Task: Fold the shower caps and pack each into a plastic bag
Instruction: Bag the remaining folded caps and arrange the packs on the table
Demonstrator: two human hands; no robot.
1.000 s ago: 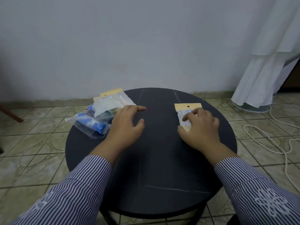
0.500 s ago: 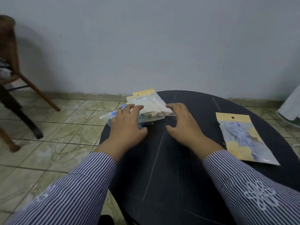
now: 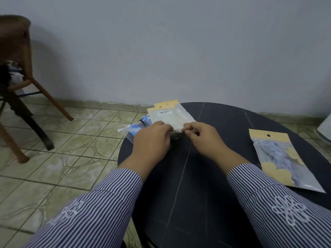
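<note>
At the far left edge of the round dark counter (image 3: 206, 176), our left hand (image 3: 152, 140) and right hand (image 3: 202, 138) pinch the near edge of the top plastic bag (image 3: 170, 117) on a small stack. A packed bag (image 3: 281, 158) holding a blue and yellow shower cap lies flat to the right, well apart.

The light is soft and a bit dim. The chair (image 3: 16, 56) at the left edge looks blurry and throws a dark shadow on the wall (image 3: 179, 42).
</note>
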